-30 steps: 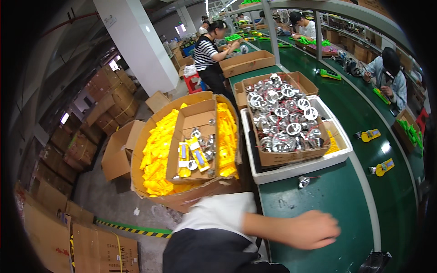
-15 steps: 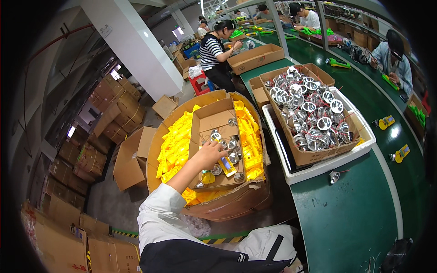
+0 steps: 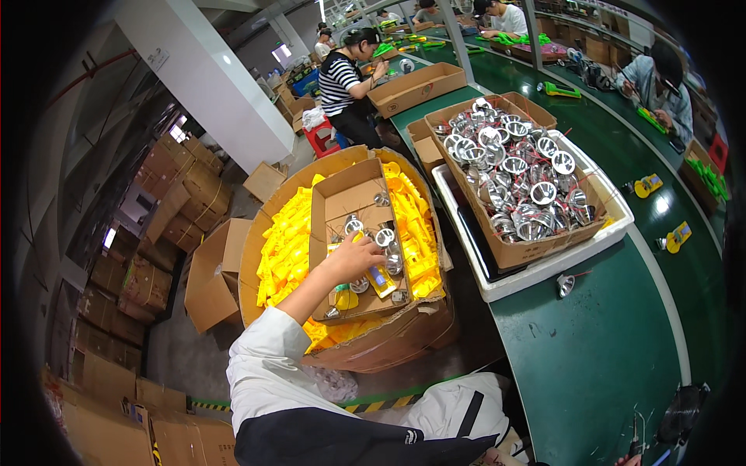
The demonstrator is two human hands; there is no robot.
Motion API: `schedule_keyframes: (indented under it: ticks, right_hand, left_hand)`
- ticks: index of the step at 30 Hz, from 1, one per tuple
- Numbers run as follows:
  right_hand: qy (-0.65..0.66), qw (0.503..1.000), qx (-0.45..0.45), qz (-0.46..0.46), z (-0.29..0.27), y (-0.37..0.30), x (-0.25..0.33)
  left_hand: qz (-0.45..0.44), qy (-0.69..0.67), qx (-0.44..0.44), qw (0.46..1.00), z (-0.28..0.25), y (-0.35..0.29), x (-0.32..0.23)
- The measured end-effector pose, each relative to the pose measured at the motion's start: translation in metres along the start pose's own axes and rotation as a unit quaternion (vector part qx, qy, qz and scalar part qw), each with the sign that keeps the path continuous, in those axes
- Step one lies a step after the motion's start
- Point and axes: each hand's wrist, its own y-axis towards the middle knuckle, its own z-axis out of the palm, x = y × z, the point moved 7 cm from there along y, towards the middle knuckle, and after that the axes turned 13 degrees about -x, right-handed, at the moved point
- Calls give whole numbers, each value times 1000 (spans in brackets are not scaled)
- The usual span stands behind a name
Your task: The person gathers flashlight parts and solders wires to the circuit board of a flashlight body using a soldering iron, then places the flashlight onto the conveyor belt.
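Yellow flashlight body (image 3: 382,283) lay in the small open carton (image 3: 340,203) among silver reflectors (image 3: 385,237), beneath a half-curled left hand (image 3: 356,259) whose hold, like the right's state, I could not tell; picking seemed underway, calling for a secure pinch.

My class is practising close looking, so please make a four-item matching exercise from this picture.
1. Left hand
2. Lone reflector
3. Yellow parts
4. White foam tray

A. Beneath the carton of heaped reflectors
B. Filling the large carton, around the narrow one
C. Inside the narrow carton
D. On the green tabletop, trailing a red wire

Pairs: 1-C, 2-D, 3-B, 4-A
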Motion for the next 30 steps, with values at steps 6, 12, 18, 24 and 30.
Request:
schedule_keyframes:
  ticks: [6, 12, 18, 24, 30]
  right_hand:
    - [-4, 1000, 0, -9, -4, 4, -6]
    - [44, 998, -35, 29, -18, 9, -9]
    - [40, 987, -95, 124, -54, 0, -54]
    - [95, 979, -103, 149, -62, -5, -57]
    - [69, 971, -158, 166, -69, -5, -59]
  left_hand:
    - [-28, -40, -58, 997, -41, -20, 10]
    - [-17, -146, -195, 970, -130, -9, -52]
    - [152, -308, -253, 905, -150, 59, -224]
    - [239, -419, -199, 853, -126, 117, -343]
    - [266, -447, -143, 842, -119, 131, -373]
